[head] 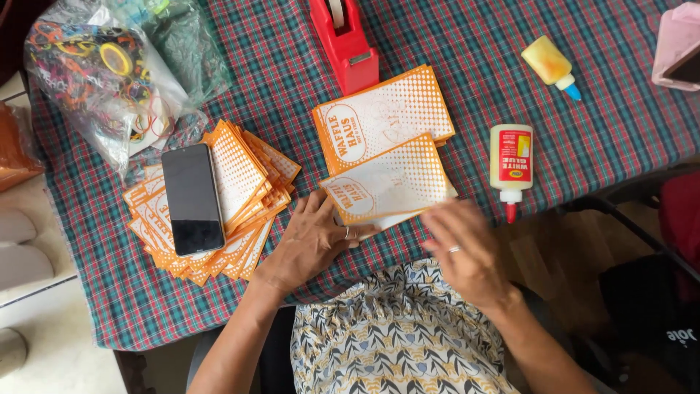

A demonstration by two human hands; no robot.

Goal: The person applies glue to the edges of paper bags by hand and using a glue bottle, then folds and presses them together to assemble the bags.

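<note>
Head view: left hand (310, 241) lies flat and open pinning the orange-and-white paper bag (386, 186) just below the neat bag pile (379, 117), right hand (467, 252) blurred, fingers spread, empty, fanned heap (240, 211) left of it unworked.

This looks like a home set up for craft work: a tabletop (452, 44) under a plaid cloth carries orange-and-white paper bags (383, 120), glue bottles (510, 164), a red tape dispenser (346, 44), a smartphone (192, 198) and a plastic bag of rubber bands (95, 73).
</note>
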